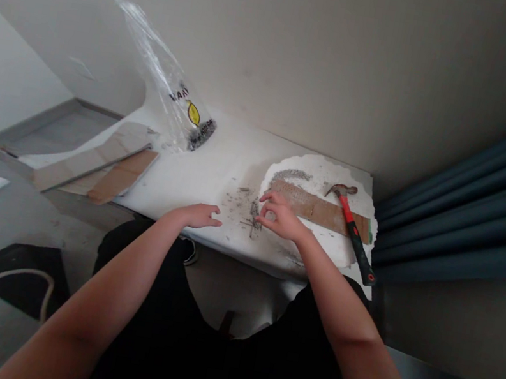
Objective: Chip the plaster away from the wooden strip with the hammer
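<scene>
Grey nails point(253, 212) are lying in a loose scatter on the white table point(197, 174), between the person's two hands and just at the near edge of a white round plate point(315, 164). Seen from the head camera, the right hand point(281, 218) is hovering over that scatter with its fingers curled and the thumb and forefinger drawn together, pinching at the nails; whether one is actually caught between the tips is too small to tell. The left hand point(197, 214) is resting palm down on the table just left of the nails, fingers held straight and close together, pointing toward the right hand, touching nothing but the tabletop.

On the plate a brown wooden strip point(315, 208) is lying lengthwise, and a hammer point(355, 232) with a red and black handle is lying across its right end, head toward the wall. A curved grey heap of more nails point(290, 174) is sitting on the plate behind the strip.

Further left, a clear plastic bag point(172, 92) with a yellow mark is standing up against the wall, and flat wooden boards point(107, 162) are lying at the table's left end. Blue curtains point(482, 208) are hanging at the right.
</scene>
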### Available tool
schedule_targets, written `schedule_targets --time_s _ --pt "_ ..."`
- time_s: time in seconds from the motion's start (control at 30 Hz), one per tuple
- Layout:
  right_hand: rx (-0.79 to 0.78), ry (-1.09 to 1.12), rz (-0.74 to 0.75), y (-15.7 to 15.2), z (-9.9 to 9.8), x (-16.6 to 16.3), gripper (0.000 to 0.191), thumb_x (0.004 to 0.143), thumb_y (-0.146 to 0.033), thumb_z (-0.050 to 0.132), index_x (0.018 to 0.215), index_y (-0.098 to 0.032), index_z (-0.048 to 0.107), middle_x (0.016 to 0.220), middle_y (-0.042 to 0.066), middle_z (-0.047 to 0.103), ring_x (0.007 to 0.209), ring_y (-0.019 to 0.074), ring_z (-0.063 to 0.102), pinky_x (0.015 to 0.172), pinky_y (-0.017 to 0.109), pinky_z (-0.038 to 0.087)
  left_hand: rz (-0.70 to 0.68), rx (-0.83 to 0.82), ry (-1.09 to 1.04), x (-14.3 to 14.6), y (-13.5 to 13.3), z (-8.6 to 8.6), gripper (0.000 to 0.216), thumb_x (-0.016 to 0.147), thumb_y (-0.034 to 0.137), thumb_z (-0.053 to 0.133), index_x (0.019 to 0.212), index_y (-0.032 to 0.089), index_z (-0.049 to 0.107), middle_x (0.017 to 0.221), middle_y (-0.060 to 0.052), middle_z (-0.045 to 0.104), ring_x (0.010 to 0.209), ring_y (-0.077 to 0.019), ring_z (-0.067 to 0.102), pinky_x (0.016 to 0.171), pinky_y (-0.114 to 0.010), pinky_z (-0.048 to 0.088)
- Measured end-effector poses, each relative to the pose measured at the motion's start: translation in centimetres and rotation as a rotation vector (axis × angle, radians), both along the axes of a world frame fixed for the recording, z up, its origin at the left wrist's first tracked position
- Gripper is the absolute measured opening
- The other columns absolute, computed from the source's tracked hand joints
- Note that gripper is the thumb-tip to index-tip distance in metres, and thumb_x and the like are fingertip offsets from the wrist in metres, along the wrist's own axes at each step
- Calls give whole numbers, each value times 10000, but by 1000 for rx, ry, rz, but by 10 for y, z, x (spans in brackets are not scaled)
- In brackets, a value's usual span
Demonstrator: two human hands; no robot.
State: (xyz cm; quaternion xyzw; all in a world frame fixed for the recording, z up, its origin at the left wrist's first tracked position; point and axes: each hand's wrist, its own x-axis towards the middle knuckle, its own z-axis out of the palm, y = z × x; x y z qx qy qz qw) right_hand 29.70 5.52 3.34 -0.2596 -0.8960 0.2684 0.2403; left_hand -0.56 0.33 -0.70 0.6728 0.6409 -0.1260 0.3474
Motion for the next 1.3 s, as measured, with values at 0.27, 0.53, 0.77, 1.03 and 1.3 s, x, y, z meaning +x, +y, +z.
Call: schedule_targets --time_s 0.27,0.53,0.77,1.03,1.3 --pt "62 4 -354 45 -8 11 54 898 -198 642 930 -174 679 1079 114 625 1056 245 593 980 392 465 15 -11 2 -1 -2 1 811 846 636 488 1485 137 485 1391 -168 669 1217 -288 659 1012 -323 480" --pt "0 -353 -585 61 -10 44 96 904 -202 602 868 -165 683 954 106 681 852 219 600 787 315 453 2 -15 17 -5 -2 -1 817 839 619 482 1474 106 484 1400 -195 656 1219 -299 656 1013 -330 478" --pt "-31 -399 -604 66 -8 44 96 869 -171 607 889 -155 700 952 103 714 844 209 605 758 293 433 12 -25 14 -3 -4 3 811 836 621 482 1474 120 480 1411 -190 651 1231 -301 650 1040 -342 465" --pt "-60 -431 -620 67 -7 43 109 860 -203 627 909 -151 710 962 100 731 830 207 617 720 288 421 7 -24 16 -2 -5 2 824 831 625 478 1476 112 482 1381 -195 669 1199 -303 666 1020 -341 472" --pt "-68 -449 -615 67 -4 42 125 857 -209 626 920 -153 719 980 101 737 858 205 633 751 282 438 5 -40 30 0 -6 5 812 838 623 477 1475 119 479 1392 -195 662 1212 -295 661 1024 -329 468"
